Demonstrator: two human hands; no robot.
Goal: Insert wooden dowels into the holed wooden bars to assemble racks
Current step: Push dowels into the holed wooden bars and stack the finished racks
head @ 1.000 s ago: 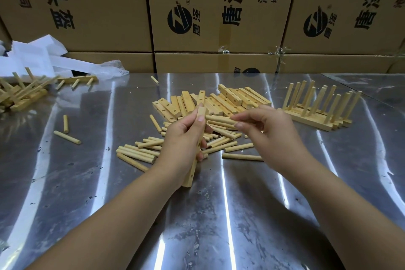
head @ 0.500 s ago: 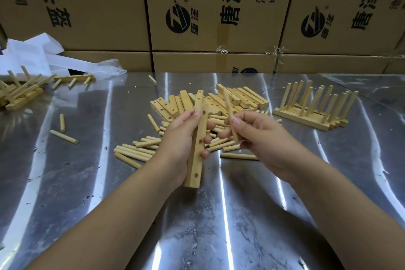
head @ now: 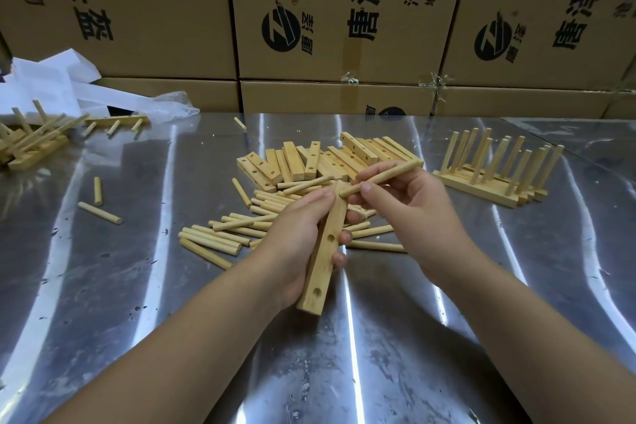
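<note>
My left hand (head: 296, 234) grips a holed wooden bar (head: 323, 251) above the metal table, its holed face turned right. My right hand (head: 406, 213) pinches a wooden dowel (head: 382, 177), whose near tip touches the bar's far end. Behind the hands lies a pile of loose dowels (head: 241, 227) and a heap of holed bars (head: 309, 162). A finished rack (head: 495, 169) with upright dowels stands at the right.
The shiny metal table (head: 137, 286) carries two stray dowels (head: 99, 212) at the left and more assembled pieces (head: 34, 144) at the far left beside white wrapping (head: 69, 89). Stacked cardboard boxes (head: 344, 10) wall off the back edge.
My right hand picked a dowel from the pile, raised it and brought its tip to the bar's far end. My left hand turned the bar so its holes show.
</note>
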